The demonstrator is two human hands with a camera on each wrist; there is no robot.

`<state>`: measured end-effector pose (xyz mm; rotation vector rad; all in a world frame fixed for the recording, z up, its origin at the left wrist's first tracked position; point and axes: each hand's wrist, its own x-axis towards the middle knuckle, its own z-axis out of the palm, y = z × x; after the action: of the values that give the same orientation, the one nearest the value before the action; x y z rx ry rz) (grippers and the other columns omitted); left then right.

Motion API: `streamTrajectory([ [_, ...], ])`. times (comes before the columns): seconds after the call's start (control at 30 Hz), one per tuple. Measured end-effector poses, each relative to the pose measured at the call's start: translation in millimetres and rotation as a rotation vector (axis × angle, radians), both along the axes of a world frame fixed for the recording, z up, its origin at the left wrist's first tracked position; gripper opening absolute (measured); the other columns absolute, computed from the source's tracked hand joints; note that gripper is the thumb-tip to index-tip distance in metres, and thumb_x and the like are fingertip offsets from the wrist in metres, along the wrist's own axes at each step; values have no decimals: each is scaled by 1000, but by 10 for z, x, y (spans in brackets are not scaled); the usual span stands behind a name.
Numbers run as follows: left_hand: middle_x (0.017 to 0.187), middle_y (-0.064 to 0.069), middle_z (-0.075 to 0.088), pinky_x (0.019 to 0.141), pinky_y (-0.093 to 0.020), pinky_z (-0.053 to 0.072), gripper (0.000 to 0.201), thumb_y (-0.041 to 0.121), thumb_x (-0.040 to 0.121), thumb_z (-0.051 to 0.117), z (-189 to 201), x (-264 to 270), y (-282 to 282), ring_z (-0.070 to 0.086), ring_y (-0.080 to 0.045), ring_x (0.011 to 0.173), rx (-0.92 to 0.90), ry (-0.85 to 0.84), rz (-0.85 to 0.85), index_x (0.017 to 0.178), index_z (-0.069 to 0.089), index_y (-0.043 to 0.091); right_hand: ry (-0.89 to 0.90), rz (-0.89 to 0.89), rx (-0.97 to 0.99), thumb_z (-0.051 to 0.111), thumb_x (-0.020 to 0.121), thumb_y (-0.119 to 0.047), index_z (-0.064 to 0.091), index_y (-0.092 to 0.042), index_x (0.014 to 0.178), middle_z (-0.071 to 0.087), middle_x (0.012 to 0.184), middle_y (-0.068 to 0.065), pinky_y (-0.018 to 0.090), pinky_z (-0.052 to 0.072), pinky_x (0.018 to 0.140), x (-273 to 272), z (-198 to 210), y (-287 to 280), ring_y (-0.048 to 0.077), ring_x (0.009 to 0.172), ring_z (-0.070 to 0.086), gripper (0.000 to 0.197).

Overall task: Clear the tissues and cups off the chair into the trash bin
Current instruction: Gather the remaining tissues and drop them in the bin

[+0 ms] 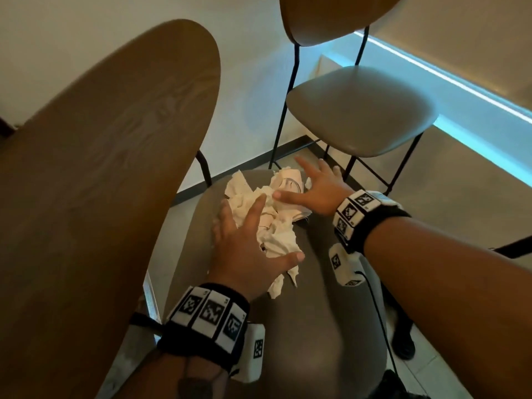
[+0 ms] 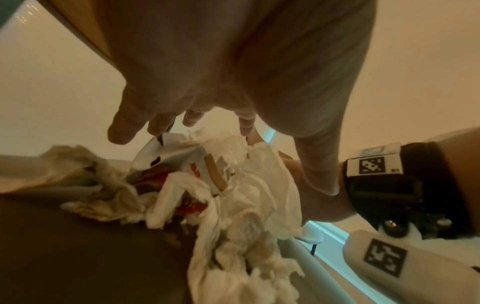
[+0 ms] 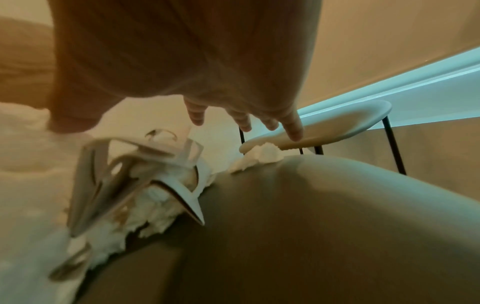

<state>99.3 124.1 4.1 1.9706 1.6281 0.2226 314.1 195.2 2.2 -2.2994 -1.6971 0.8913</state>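
A heap of crumpled white tissues (image 1: pixel 275 234) (image 2: pixel 244 205) (image 3: pixel 135 211) lies on the grey chair seat (image 1: pixel 316 326) (image 3: pixel 311 216), mixed with crushed paper cups (image 1: pixel 288 182) (image 2: pixel 166 164) (image 3: pixel 145 160). My left hand (image 1: pixel 250 240) (image 2: pixel 233 102) hovers spread over the near side of the heap, fingers straight. My right hand (image 1: pixel 311 188) (image 3: pixel 233 102) reaches in from the right with fingers spread above the far side of the heap, thumb near a cup. Neither hand grips anything. The trash bin is not in view.
The chair's brown wooden backrest (image 1: pixel 95 168) rises at the left. A second chair (image 1: pixel 359 110) with a grey seat and black legs stands just behind. A wall with a lit blue strip (image 1: pixel 460 90) runs at the right. A small tissue scrap (image 3: pixel 259 158) sits at the seat's far edge.
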Motion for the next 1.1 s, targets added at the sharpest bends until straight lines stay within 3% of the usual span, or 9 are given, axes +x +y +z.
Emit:
streamTrajectory([
  [0.17,163,-3,21,117,-53,37,84,72,69,75,-93,-16,51,25,-35,149,-11,28,1,141,37,52,-87,73,-31,67,63,-83,25,-45,152,31,160,10,65,30,114,-123,-46,-6,43,147,25,106],
  [0.27,142,-4,43,101,-39,45,52,54,83,71,-85,-12,74,42,-28,129,82,35,7,130,53,40,-31,83,16,74,71,-65,34,-34,148,46,145,8,55,42,108,-166,-34,-50,34,135,42,93],
  [0.37,131,-3,48,89,-30,41,31,37,91,66,-52,-34,45,42,-25,124,84,-2,12,121,59,34,107,85,11,80,73,-48,39,-26,142,58,123,-1,36,53,92,-209,-28,-152,20,110,59,83],
  [0.47,122,-1,49,85,-29,38,22,34,93,64,-26,-73,-45,44,-24,121,99,-28,2,115,61,31,244,48,13,82,77,-32,46,-23,137,58,100,-14,24,49,76,-223,-6,-300,8,92,58,70],
  [0.57,116,-1,51,84,-30,39,22,36,92,66,-13,-107,-116,48,-23,114,117,-66,1,113,62,28,365,-35,22,81,80,-24,53,-24,121,62,100,-10,27,54,78,-181,24,-434,6,89,61,50],
  [0.63,110,1,53,81,-32,44,21,39,90,67,12,-118,-132,52,-23,107,164,-94,0,107,62,28,411,-85,38,78,83,-23,53,-25,112,64,98,-7,23,50,67,-141,53,-510,6,85,63,38],
  [0.8,109,5,51,85,-36,46,19,44,87,66,96,-72,-164,49,-19,105,223,-80,-23,101,61,32,451,-144,50,76,84,-22,53,-32,96,64,92,-8,19,45,61,-69,137,-648,7,81,64,28],
  [1.03,98,5,53,82,-35,55,8,32,92,61,94,-40,-184,54,-15,92,205,-216,-51,89,55,30,440,-123,-21,77,82,-23,58,-22,114,65,102,-3,29,55,75,49,177,-790,15,94,66,38],
  [1.1,100,5,52,79,-26,52,10,31,91,64,112,-25,-180,51,-8,87,224,-248,-42,90,54,29,432,-146,-2,77,83,-24,56,-24,112,64,101,-3,33,57,79,92,164,-824,16,94,66,35],
])
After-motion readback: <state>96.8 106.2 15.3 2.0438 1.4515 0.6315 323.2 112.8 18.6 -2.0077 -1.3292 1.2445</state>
